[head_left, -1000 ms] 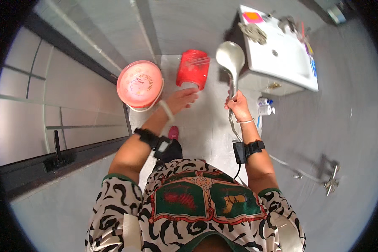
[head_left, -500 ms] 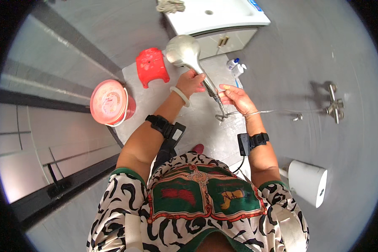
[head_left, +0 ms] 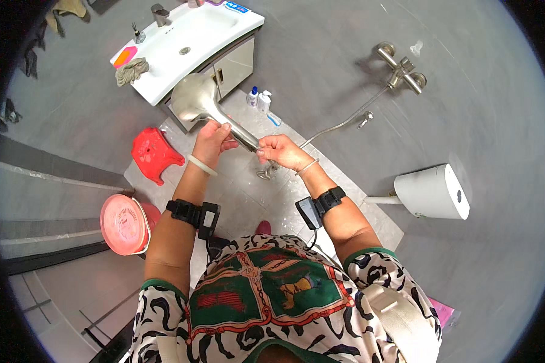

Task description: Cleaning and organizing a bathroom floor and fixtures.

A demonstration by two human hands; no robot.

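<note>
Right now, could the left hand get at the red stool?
Probably, with some bending: the red stool stands on the floor left of the left hand, nothing visible between, though that hand holds the shower head.

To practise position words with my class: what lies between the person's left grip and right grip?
In the head view, the silver shower handle spans the stretch between the left grip and the right grip, with tiled floor showing beyond it.
</note>
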